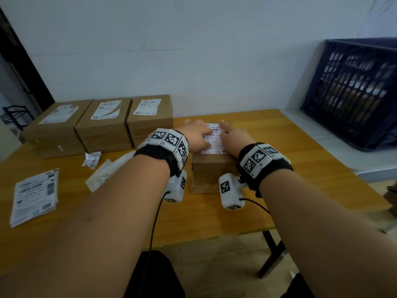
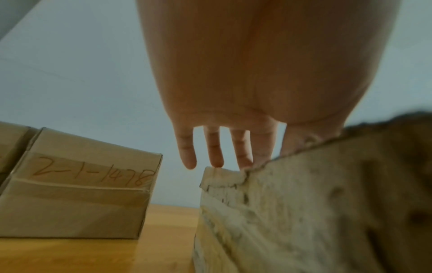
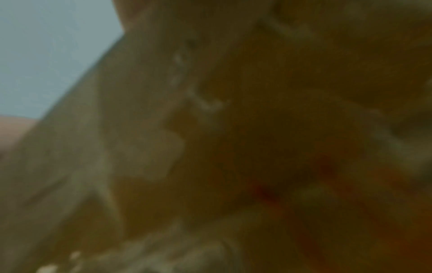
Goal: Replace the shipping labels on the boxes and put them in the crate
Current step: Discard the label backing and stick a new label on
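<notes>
Wooden tabletop under a pale wall is where I'm working, both forearms stretched out over it. My left hand lies flat on the white shipping label, fingers straight and spread, pressing it down onto the top of the cardboard box in front of me; the left wrist view shows those fingers extended over the box's top edge. My right hand lies on the label's right side, index finger stretched toward its far corner, the other fingers loose against the paper, nothing gripped. The right wrist view is a dark blur of cardboard and tells me nothing more. The box stands upright on the table, just beyond my wrists.

Left of it, a strip of white backing paper and a crumpled label lie on the wood. Nearer my left elbow sits a stack of fresh labels. Along the wall, three more boxes stand side by side, each with a label on top; the nearest one has "2-1-1478" handwritten on its side. Off to my right, well apart from the box, a dark blue crate rests on a pale ledge beside the table.
</notes>
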Action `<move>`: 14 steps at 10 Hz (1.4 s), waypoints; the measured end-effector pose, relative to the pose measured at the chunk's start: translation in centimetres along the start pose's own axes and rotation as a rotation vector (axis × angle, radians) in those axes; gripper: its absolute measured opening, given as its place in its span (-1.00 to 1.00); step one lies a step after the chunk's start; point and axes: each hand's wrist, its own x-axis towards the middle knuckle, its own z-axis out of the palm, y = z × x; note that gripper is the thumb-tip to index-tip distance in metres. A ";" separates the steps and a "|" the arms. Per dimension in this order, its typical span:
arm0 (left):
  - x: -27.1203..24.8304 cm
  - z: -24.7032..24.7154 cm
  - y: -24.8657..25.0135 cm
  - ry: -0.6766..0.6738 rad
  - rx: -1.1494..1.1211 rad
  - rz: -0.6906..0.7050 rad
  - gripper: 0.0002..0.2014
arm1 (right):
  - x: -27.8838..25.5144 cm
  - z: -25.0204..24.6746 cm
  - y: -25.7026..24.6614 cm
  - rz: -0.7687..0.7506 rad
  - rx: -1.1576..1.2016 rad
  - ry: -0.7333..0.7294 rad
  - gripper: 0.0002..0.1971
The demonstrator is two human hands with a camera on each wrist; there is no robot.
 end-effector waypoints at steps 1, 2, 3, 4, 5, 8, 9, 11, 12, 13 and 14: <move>0.6 0.6 0.2 0.057 -0.016 -0.022 -0.50 | 0.0 -0.1 0.1 0.040 0.068 -0.001 -0.42; 0.9 1.3 0.3 0.071 -0.134 -0.056 -0.49 | 0.1 -0.1 0.2 0.057 0.125 0.006 -0.41; 1.2 1.6 0.0 0.038 -0.176 -0.038 -0.41 | -0.1 -0.1 0.1 0.045 0.143 0.038 -0.41; 1.1 1.5 -0.1 0.029 -0.192 -0.036 -0.41 | -0.4 0.0 0.5 0.002 0.146 0.115 -0.44; 0.8 1.2 0.1 0.060 -0.210 -0.034 -0.44 | -0.8 0.0 1.2 -0.071 0.158 0.262 -0.60; 0.1 0.9 -0.3 0.261 -0.352 -0.097 -0.62 | -2.7 -0.6 0.4 -0.136 0.408 0.433 -0.75; -0.4 0.6 -0.3 0.328 -0.489 -0.099 -0.71 | -3.1 -1.0 -0.3 -0.104 0.535 0.399 -0.72; -1.9 -0.4 -0.1 0.346 -0.711 -0.038 -0.74 | -4.3 -2.0 -1.5 -0.135 0.808 0.258 -0.86; -2.4 -0.6 0.1 0.363 -0.761 -0.018 -0.77 | -5.7 -2.6 -2.3 -0.235 0.450 0.234 -0.81; -2.8 -0.5 0.2 0.378 -0.816 -0.025 -0.84 | -6.0 -2.4 -1.9 -0.181 0.907 0.197 -0.88; -3.1 -0.6 0.2 0.383 -0.857 -0.043 -0.91 | -5.8 -2.4 -1.8 -0.191 0.858 0.191 -0.87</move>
